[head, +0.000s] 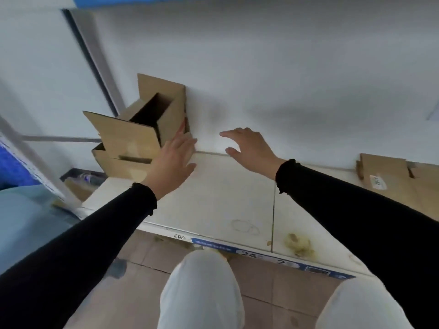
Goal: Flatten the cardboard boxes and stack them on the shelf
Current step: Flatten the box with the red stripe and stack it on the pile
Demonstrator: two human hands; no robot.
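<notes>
The open cardboard box [133,131] stands upright on the shelf [213,198], at the wall. The left hand [173,157], fingers spread, touches its right side; the right hand [249,150] hovers open and empty, farther right.

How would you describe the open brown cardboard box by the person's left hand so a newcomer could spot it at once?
Start at the white shelf board that runs across the picture against the white wall. At its left end stands an open brown cardboard box, flaps up and dark inside, with the left hand against its right side. Unlike the flattened brown cardboard lying at the shelf's right end, it still has its box shape.
</notes>
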